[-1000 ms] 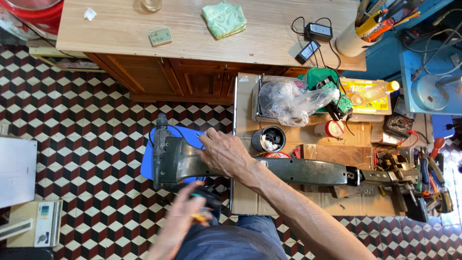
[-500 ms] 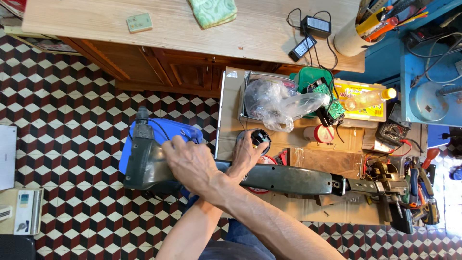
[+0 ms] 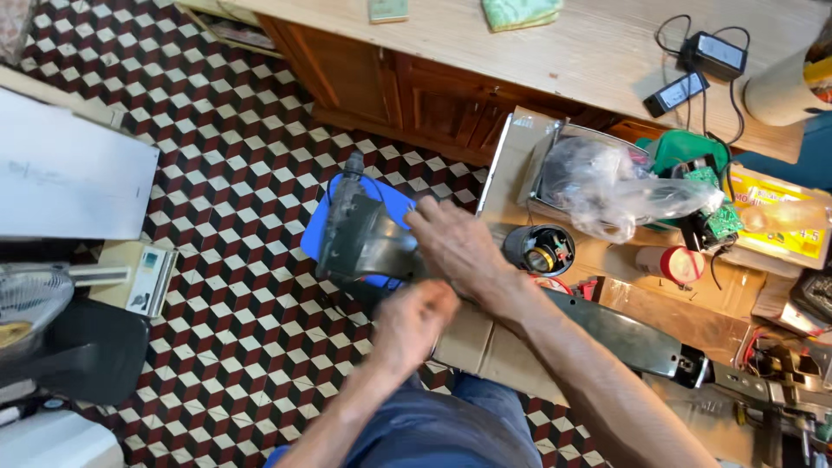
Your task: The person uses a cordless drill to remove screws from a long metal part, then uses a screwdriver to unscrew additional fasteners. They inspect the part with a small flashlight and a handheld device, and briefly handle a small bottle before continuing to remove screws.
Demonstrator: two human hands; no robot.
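Hands have closed in: half a second ago the left hand [image 3: 412,321] was low and apart; now it sits curled just under the right hand [image 3: 455,247], whose fingers press flat on the dark metal housing [image 3: 364,243], over the blue stool [image 3: 390,204]. Left grasp: cannot tell.

The metal housing [image 3: 364,243] lies on a stool [image 3: 394,204] left of my cardboard-covered tabletop [image 3: 511,156]; the wooden counter [image 3: 607,52] stands behind.
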